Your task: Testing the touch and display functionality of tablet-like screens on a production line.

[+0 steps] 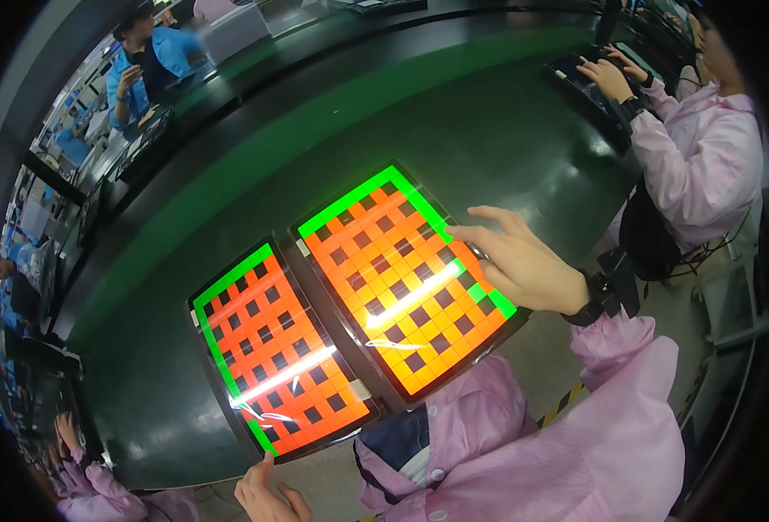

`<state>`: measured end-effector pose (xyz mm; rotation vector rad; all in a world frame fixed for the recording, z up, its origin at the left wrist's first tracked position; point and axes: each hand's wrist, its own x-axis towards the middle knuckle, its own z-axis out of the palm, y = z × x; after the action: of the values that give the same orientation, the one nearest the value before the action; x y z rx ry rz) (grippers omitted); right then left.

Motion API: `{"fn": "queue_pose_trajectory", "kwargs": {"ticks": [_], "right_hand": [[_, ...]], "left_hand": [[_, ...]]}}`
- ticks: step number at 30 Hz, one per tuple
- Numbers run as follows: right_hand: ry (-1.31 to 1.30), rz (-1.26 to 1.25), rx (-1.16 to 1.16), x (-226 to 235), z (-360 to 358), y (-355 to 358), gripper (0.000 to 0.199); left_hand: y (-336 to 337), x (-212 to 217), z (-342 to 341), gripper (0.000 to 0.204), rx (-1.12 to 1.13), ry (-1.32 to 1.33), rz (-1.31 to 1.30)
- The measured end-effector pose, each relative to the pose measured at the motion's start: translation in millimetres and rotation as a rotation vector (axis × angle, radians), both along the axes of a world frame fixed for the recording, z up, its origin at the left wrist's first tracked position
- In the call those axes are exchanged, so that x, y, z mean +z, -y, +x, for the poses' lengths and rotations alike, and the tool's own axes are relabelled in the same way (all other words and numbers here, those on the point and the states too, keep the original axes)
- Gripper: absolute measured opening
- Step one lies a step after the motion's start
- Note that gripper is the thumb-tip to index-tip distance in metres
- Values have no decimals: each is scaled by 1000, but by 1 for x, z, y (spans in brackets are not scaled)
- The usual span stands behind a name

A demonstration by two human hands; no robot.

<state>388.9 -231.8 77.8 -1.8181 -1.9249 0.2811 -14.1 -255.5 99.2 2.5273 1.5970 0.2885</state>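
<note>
Two flat tablet-like touch screens lie side by side on the dark green bench, both tilted in the view. The left screen [273, 324] has orange and black squares, with green ones along its far and left edges. On the right screen [384, 252], green squares run along the far edge and parts of the right edge. My right hand [532, 270] is open over that right edge, its index fingertip at the green squares. A small dark item by its fingers is too small to make out. With its index finger stretched out, my left hand [267, 496] reaches the left screen's near corner.
The green bench top [141, 374] spreads around the screens. Across the right side, a person in a pink jacket [693, 161] handles a dark flat device [589, 91]. A person in blue [145, 65] is beyond the bench. More dark devices [145, 139] lie at far left.
</note>
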Motion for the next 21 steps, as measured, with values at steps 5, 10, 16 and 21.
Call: {"fn": "queue_pose_trajectory", "kwargs": {"ticks": [5, 10, 16, 21], "right_hand": [[154, -10, 50, 15, -5, 45, 38], [154, -140, -8, 25, -20, 85, 35], [156, -131, 24, 20, -38, 84, 37], [179, -109, 224, 17, -56, 75, 44]], "left_hand": [[4, -6, -5, 46, 126, -2, -112], [5, -18, -8, 48, 200, 304, -176], [10, -15, -6, 43, 173, -76, -125], [11, -18, 9, 48, 88, 38, -59]]}}
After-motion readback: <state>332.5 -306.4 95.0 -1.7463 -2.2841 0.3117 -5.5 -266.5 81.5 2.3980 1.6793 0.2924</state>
